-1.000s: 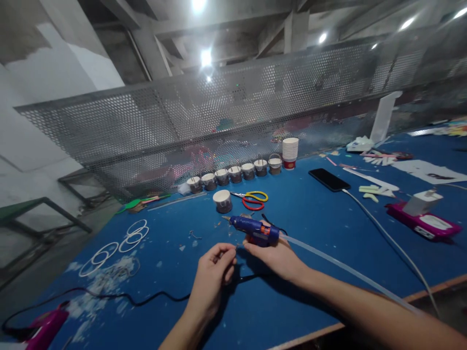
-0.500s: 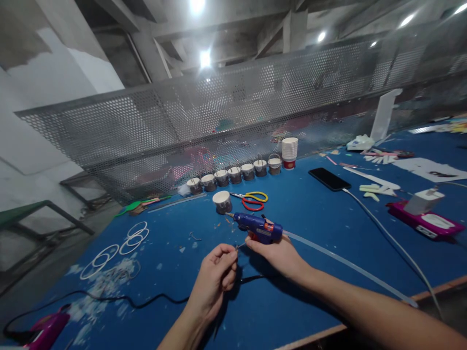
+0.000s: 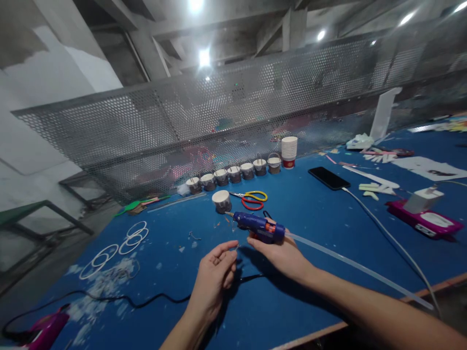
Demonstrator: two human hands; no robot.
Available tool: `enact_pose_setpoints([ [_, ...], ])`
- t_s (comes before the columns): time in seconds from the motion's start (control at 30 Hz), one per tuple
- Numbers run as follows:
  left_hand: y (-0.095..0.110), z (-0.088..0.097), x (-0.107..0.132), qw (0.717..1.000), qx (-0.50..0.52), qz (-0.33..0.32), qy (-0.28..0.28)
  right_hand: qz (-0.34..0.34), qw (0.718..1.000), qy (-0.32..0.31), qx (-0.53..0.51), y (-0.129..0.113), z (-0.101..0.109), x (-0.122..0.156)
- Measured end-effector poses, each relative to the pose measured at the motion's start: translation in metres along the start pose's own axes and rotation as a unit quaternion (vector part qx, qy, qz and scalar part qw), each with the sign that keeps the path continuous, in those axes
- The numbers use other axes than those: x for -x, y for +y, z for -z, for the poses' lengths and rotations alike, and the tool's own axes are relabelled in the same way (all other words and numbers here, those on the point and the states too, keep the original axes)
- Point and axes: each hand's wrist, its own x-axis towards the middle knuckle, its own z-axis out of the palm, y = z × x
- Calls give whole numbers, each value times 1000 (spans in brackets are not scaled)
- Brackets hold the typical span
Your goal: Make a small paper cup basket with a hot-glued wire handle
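My right hand grips a blue hot glue gun, its nozzle pointing left toward a small paper cup with a dark wrapped side. A long clear glue stick sticks out of the gun's back. Left of the gun, my left hand is closed in a pinch; something tiny and thin shows at its fingertips, too small to name. Scissors with one red and one yellow handle lie behind the gun. A short piece of string lies on the blue table.
Several small wrapped cups with handles stand in a row along the perforated metal screen, beside a stack of paper cups. White rings lie left. A phone with its cable and a magenta power strip are right.
My right hand has shifted slightly right with the glue gun, away from my left hand. The left index finger has straightened a little, and the glue stick's tail has swung right.
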Motion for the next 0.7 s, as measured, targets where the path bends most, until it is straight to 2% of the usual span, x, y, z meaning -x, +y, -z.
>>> enact_pose_setpoints([
  [0.17, 3, -3, 6, 997, -61, -26, 35, 25, 1000, -1, -15, 0, 0, 1],
  [0.3, 8, -6, 12, 987, -121, -89, 61, 37, 999, -6, -9, 2, 1, 2],
  [0.4, 9, -8, 12, 983, -139, -103, 61, 38, 999, -10, -7, 4, 2, 3],
  [0.53, 5, -6, 6, 993, -96, -54, 42, 22, 1000, -18, -1, 6, 5, 2],
  [0.7, 6, 6, -4, 992, -24, -56, 107, 17, 1000, -8, -15, 10, 10, 7],
])
